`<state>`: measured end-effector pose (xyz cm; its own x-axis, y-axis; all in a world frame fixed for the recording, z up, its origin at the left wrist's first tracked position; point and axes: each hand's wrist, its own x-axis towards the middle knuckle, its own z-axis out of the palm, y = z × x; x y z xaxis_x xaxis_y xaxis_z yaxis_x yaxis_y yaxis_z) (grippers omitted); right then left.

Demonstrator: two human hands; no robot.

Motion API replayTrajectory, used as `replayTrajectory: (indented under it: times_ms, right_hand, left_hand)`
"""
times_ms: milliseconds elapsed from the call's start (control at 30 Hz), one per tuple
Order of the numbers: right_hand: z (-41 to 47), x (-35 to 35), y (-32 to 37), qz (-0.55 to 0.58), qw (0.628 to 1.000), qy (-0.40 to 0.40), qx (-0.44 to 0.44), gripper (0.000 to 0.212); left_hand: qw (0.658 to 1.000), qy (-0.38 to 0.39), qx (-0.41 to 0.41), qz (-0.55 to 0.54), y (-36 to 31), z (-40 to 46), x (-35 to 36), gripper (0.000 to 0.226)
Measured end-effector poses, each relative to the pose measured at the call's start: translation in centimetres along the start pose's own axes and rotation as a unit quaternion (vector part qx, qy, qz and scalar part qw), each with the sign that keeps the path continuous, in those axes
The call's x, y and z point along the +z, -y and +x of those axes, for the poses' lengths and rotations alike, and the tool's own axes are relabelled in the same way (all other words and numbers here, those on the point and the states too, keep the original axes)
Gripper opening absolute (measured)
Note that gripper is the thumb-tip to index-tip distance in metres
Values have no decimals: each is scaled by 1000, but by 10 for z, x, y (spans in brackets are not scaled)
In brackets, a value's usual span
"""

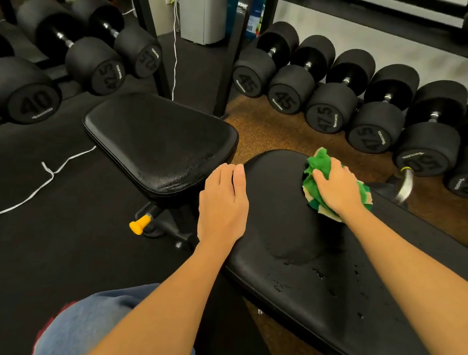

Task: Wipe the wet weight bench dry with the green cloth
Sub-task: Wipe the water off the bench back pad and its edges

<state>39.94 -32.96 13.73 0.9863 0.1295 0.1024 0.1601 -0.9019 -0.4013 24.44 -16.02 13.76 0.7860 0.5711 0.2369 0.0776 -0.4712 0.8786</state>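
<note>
Green cloth [336, 184], bunched, sits on the weight bench [288, 274] pad under your right hand [337, 188], whose fingers press down over it and curl into the folds. Your left hand [223, 202] rests flat, fingers relaxed, on the pad's near edge. Behind your right fingers, toward your wrist, water droplets [332, 282] remain; wiping only ahead of your fingertips would likely miss them, and a bunched cloth may smear.

Black dumbbells [330, 91] marked 45 to 50 in a row on the floor under a rack [396, 23]; more dumbbells [94, 51] at left; white cord [15, 202] across the black floor mat [40, 241]; white appliance [202, 3] by the wall.
</note>
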Motion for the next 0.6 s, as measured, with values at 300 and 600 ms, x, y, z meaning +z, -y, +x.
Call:
replayTrajectory:
  times_ms: [300, 600]
  right_hand:
    - [10, -19, 43, 121, 986, 43, -109, 48]
    - [9, 32, 62, -85, 987, 108, -81, 71]
  left_hand:
    - [999, -5, 16, 32, 2, 3, 2, 35]
    - [999, -2, 4, 35, 5, 5, 6, 42]
